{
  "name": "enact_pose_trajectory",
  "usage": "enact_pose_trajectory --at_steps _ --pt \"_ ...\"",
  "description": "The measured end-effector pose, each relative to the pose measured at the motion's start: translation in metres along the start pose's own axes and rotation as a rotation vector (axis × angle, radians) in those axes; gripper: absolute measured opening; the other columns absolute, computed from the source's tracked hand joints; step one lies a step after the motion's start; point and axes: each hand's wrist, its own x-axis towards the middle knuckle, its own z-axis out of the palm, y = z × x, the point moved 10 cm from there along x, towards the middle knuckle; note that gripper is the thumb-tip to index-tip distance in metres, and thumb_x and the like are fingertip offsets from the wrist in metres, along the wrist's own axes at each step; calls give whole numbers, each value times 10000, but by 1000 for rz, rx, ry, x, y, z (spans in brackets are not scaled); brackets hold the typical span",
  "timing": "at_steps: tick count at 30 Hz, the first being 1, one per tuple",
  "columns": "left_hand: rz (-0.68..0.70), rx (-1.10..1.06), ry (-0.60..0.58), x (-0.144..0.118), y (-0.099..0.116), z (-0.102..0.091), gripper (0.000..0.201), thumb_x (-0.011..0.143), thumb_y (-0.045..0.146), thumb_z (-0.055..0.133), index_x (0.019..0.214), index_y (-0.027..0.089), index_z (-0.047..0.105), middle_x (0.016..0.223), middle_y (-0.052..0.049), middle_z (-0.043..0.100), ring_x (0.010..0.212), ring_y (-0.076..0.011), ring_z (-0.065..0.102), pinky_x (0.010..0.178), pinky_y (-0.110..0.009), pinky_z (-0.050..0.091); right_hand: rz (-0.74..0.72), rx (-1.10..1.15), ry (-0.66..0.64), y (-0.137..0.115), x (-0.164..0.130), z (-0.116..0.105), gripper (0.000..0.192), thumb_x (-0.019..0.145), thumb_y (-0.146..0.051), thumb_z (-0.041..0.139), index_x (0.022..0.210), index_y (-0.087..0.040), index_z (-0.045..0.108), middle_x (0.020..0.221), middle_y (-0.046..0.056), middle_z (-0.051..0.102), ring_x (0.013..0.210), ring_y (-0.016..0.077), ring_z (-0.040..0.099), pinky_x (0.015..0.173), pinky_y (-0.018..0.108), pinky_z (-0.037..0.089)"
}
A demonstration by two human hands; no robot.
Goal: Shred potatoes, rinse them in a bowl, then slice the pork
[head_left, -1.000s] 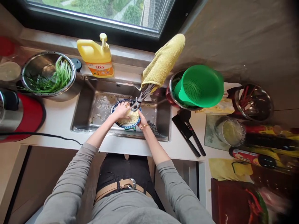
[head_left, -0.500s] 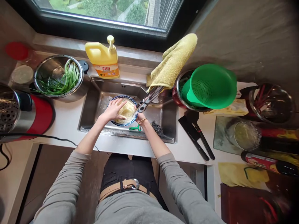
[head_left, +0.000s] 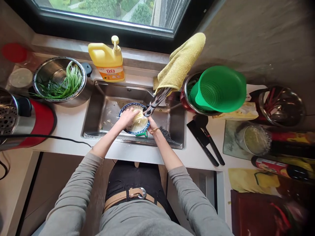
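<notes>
A blue-and-white patterned bowl [head_left: 134,132] is in the sink under the faucet spout, holding pale yellowish shreds [head_left: 140,119] in cloudy water. My left hand [head_left: 129,117] reaches into it from the left, its fingers curled into the shreds, the tips hidden among them. On the right side, my right hand [head_left: 152,124] grips the bowl's rim, with part of its fingers behind the bowl and faucet. A green peeler [head_left: 142,134] lies in the sink by the bowl's near edge. The chrome faucet [head_left: 157,102] comes down between my hands.
The steel sink [head_left: 98,98] also holds a dark scouring pad [head_left: 166,135]. A yellow cloth [head_left: 180,65] drapes over the faucet. Around it stand a yellow soap bottle [head_left: 108,62], a pot with green onions [head_left: 62,82], a green colander [head_left: 221,88] and a black cleaver [head_left: 200,141].
My left hand has gone from spread fingers over the shreds to curled fingers in them. The bowl and my right hand have shifted slightly right, and the bowl covers more of the peeler.
</notes>
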Motion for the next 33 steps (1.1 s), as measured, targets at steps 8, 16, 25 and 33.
enact_pose_trajectory --at_steps 8,16,25,33 --pt "234 49 67 11 36 -7 398 844 106 366 1153 252 571 1115 -103 537 1066 -245 470 897 -386 384 42 111 -75 -6 -7 -4 350 841 -474 481 979 -193 638 785 31 713 793 185 680 734 319 565" --pt "265 -79 -16 0 60 9 685 687 196 596 1340 229 392 1288 -108 482 1248 -302 373 1092 -522 124 65 173 -48 6 -22 -5 337 884 -456 422 900 -183 619 683 16 687 793 158 665 723 270 543" --pt "82 -72 64 -22 35 11 783 647 351 699 1330 201 345 1390 -158 367 1270 -314 348 1039 -448 270 3 143 -45 14 -25 -26 384 839 -497 477 1037 -201 620 847 30 718 894 183 663 800 319 542" --pt "-17 45 -50 -18 52 34 796 671 117 579 1397 199 263 1216 -188 481 1058 -316 485 839 -420 387 31 130 15 26 -41 -42 452 790 -542 526 1090 -217 618 1012 52 701 981 193 643 846 362 535"
